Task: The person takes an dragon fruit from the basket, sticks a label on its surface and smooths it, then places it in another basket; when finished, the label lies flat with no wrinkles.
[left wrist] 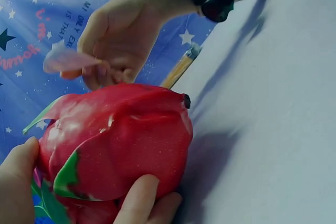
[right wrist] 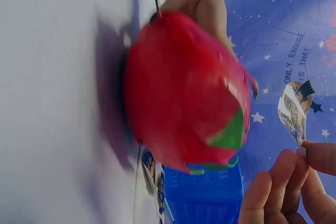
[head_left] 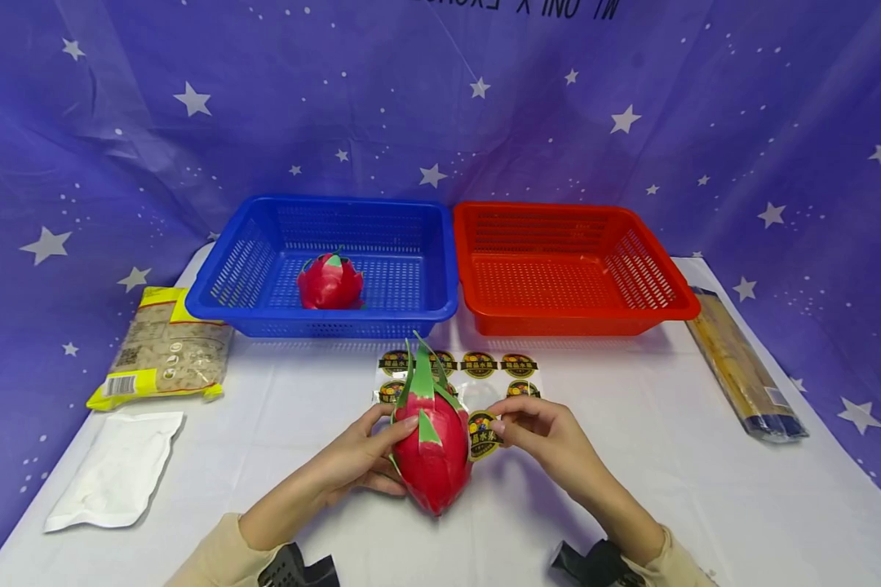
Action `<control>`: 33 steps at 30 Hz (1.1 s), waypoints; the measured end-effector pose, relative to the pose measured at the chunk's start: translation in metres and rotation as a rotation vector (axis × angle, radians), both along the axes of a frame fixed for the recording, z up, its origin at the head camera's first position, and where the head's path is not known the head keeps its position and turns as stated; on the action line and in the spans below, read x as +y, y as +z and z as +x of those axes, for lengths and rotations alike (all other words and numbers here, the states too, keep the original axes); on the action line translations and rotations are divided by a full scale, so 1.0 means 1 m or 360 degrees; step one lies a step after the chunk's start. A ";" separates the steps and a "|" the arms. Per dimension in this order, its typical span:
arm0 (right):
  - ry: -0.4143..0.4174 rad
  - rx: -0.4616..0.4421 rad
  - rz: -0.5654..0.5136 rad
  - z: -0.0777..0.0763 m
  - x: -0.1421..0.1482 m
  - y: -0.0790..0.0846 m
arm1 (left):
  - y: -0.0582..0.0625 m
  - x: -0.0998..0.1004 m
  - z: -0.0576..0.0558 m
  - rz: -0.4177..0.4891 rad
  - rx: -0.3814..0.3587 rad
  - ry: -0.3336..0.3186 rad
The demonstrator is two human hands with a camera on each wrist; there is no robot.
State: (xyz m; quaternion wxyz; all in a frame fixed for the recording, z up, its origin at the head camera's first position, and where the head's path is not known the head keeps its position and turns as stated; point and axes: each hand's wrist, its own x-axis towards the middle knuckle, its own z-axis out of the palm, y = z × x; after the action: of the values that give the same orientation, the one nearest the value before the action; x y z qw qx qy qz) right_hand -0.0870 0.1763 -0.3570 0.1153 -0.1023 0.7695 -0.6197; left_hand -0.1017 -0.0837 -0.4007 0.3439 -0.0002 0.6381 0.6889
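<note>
A red dragon fruit (head_left: 435,456) with green leaf tips is held by my left hand (head_left: 370,456), thumb on its upper face and fingers round its side. In the left wrist view the dragon fruit (left wrist: 121,140) lies between thumb and fingers. My right hand (head_left: 551,440) pinches a round black-and-gold sticker (head_left: 482,434) by its edge, close to the fruit's right side. The sticker (right wrist: 294,106) is slightly bent in the right wrist view and stands apart from the fruit there. Behind the fruit lies a sheet of matching stickers (head_left: 479,365), partly hidden.
A blue basket (head_left: 323,324) holding another dragon fruit (head_left: 330,283) stands at the back, beside a red basket (head_left: 580,322). On the left are a yellow-edged food packet (head_left: 169,346) and a white pouch (head_left: 115,470). A long brown packet (head_left: 745,367) lies on the right.
</note>
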 end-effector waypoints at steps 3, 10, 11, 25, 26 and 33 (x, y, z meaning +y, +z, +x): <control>0.0032 -0.0025 0.0003 0.003 -0.004 -0.001 | 0.001 0.001 -0.006 -0.0031 0.0010 0.0028; 0.0116 0.0023 0.0042 0.007 -0.015 -0.010 | 0.002 0.004 -0.011 -0.0063 0.0013 0.0070; 0.0120 0.0042 0.0051 0.008 -0.017 -0.011 | 0.002 0.005 -0.011 -0.0062 0.0014 0.0071; -0.0038 0.0427 0.0095 0.020 -0.039 -0.026 | 0.002 0.008 -0.014 -0.0056 0.0036 0.0063; -0.0047 0.0469 0.0098 0.019 -0.040 -0.027 | 0.002 0.008 -0.014 -0.0054 0.0037 0.0061; -0.0084 0.0674 0.0153 0.018 -0.042 -0.031 | 0.002 0.007 -0.014 -0.0050 0.0025 0.0059</control>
State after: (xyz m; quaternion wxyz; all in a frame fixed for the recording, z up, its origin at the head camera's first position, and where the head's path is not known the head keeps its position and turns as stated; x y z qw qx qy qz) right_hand -0.0687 0.1339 -0.3883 -0.0604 -0.2044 0.8076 -0.5498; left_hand -0.1158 -0.0766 -0.3990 0.3259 -0.0120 0.6513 0.6851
